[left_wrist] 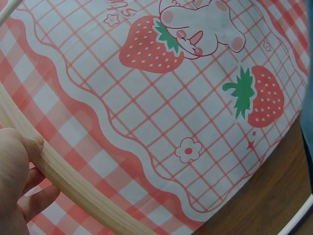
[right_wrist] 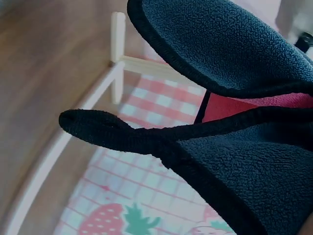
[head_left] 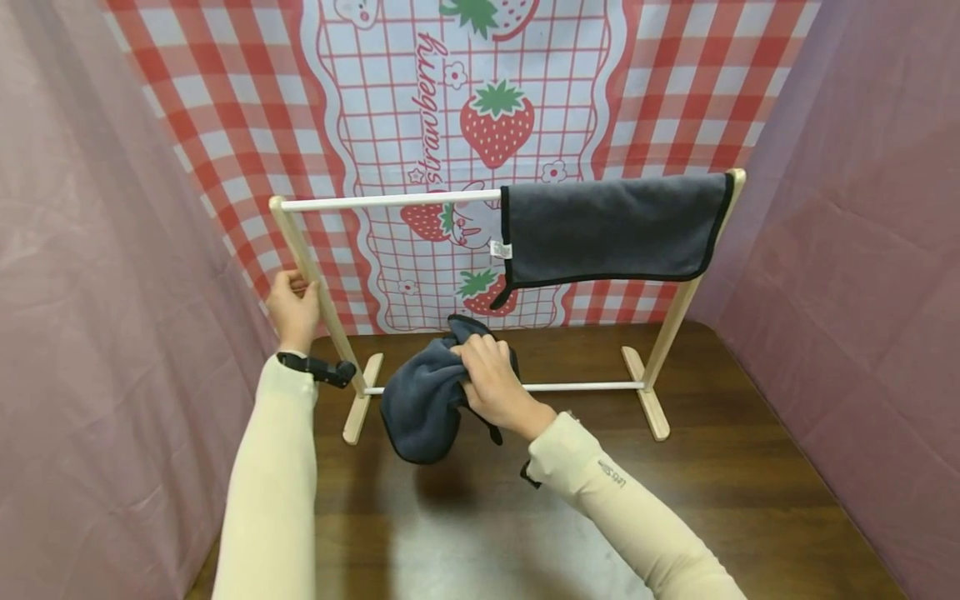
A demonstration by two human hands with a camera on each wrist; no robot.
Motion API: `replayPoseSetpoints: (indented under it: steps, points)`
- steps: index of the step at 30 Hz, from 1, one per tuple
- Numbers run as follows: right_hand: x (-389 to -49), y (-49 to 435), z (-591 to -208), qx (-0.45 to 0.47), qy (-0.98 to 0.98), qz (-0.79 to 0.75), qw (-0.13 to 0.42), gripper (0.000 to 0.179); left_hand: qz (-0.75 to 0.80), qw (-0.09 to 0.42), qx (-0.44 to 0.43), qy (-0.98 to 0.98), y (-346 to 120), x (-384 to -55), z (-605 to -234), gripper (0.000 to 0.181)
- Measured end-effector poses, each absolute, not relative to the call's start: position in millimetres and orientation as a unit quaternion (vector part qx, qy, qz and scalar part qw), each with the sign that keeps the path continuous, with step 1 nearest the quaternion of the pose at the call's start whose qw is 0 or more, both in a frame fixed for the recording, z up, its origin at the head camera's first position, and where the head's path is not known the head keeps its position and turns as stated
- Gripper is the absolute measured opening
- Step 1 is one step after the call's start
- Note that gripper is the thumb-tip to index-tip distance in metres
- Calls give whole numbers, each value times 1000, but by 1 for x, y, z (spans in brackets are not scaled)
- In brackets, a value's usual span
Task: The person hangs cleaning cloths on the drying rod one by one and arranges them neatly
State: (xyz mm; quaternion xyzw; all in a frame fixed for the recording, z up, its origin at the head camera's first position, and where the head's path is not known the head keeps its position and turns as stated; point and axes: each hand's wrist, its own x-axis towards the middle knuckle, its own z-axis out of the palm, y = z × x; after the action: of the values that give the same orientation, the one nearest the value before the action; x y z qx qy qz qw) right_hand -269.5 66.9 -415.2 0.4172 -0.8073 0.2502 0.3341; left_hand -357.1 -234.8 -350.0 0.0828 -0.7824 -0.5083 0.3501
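Note:
A dark grey towel (head_left: 423, 400) with black edging hangs bunched from my right hand (head_left: 491, 379), which grips it in front of the rack's lower bar. In the right wrist view, the towel's folds (right_wrist: 230, 44) and a black hanging loop (right_wrist: 93, 127) fill much of the picture, with a red patch between them. My left hand (head_left: 294, 308) is at the left wooden post (head_left: 330, 312) of the drying rack. The left wrist view has its thumb against the post (left_wrist: 73, 188) and the other fingers curled at its lower side.
A second grey towel (head_left: 615, 229) with a white tag hangs over the right half of the rack's white top bar (head_left: 390, 201). The rack's feet (head_left: 363, 400) stand on a brown wooden table (head_left: 750, 500). Behind is a strawberry-print cloth (head_left: 540, 117); pink curtains (head_left: 862, 250) flank both sides.

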Motion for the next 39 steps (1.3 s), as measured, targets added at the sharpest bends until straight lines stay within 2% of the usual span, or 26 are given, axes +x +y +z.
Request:
replayPoseSetpoints:
  steps: [7,20,39]
  points:
    - [-270,62,-386,435,-782,245,372,17,-504,351,76,-785,-236,-357,-351,28]
    - [-278,58,-322,453,-733,236,450,17,-499,353,82,-787,-235,-357,-350,27]
    - [-288,45,-263,463,-697,231,496,15,-501,349,97,-786,-236,-358,-351,28]
